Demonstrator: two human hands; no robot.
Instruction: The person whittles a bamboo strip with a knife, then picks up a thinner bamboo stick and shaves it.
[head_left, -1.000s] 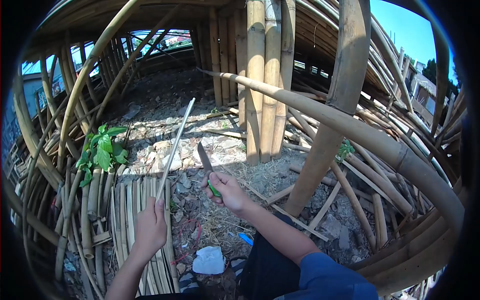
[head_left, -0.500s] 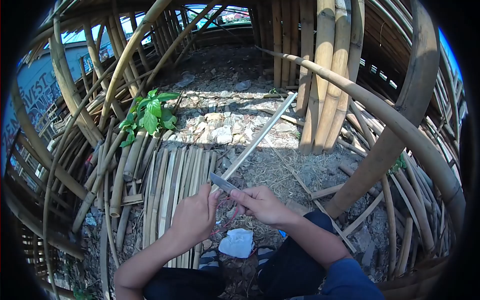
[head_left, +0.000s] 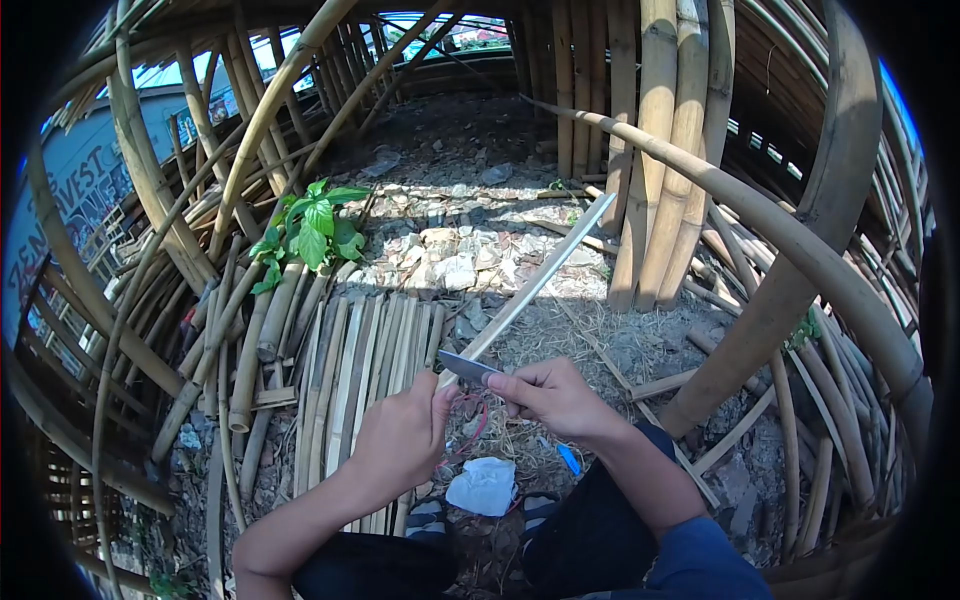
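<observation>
Bamboo strip, pale and slender [head_left: 539,280], slants up from the closed left hand [head_left: 400,435]; the right hand [head_left: 555,400] grips a grey-bladed knife [head_left: 466,366] across it. Knife work looks unfinished; how much remains, or whether the flat tan slats [head_left: 350,370] are finished, I cannot tell.

One cam on my head, looking forward and down, so my left hand [head_left: 398,437] and right hand [head_left: 553,399] sit close, bamboo posts [head_left: 655,150] farther off.
</observation>
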